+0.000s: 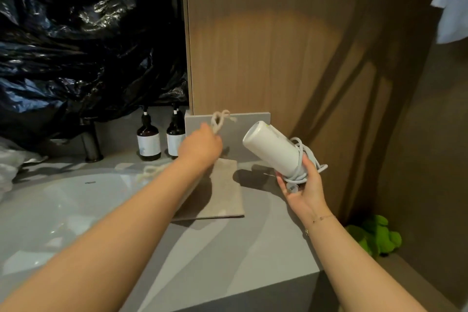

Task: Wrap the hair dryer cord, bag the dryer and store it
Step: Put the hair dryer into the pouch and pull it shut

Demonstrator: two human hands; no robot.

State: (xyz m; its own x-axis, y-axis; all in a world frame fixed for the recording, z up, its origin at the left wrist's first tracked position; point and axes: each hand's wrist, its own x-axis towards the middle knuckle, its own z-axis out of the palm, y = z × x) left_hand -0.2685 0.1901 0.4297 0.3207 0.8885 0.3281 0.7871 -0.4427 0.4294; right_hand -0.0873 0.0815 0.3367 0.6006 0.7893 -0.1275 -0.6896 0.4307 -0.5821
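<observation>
The white cord-wrapped hair dryer (272, 149) is being clamped by the right hand (302, 185) while the beige cloth pouch's (222, 192) drawstring (219, 119) is being pinched by the left hand (202, 145); probably the mouth should be pulled wide first.

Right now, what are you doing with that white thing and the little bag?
A person is packing a hair dryer away. The right hand holds the white hair dryer above the grey counter, with its cord already looped around it. The left hand is pulling up the drawstring of a beige cloth bag that lies flat on the counter. The dryer is not in the bag yet.
</observation>
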